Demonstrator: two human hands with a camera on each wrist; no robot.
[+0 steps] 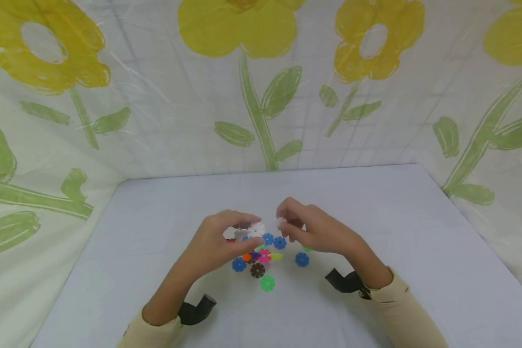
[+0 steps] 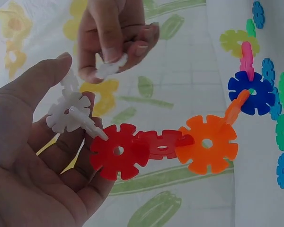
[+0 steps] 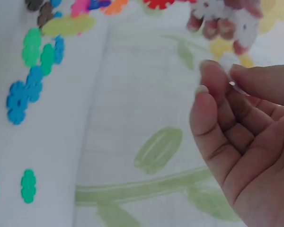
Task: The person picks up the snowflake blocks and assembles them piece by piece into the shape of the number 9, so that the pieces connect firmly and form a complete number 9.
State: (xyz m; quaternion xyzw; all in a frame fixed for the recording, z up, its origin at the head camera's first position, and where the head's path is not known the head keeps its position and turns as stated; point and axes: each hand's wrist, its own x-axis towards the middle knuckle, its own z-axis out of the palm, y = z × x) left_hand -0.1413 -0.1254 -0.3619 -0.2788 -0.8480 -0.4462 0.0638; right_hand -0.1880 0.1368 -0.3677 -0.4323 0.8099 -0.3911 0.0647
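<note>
Your left hand (image 2: 33, 161) grips a chain of discs (image 2: 161, 146) | your right hand (image 2: 113, 35) pinches a white disc (image 2: 109, 68) | loose discs (image 1: 267, 282) on the near table (image 1: 417, 251)

I see a pale desk (image 1: 396, 227) hemmed in on three sides by a white plastic sheet (image 1: 169, 111) printed with big yellow flowers (image 1: 239, 24) on green stems and leaves. Loose snowflake discs lie flat on the desk: a green disc (image 1: 267, 282) nearest me, a dark brown disc (image 1: 257, 270) just behind it, a blue disc (image 1: 302, 259) off to the right, and another blue disc (image 1: 239, 264) on the left.
</note>
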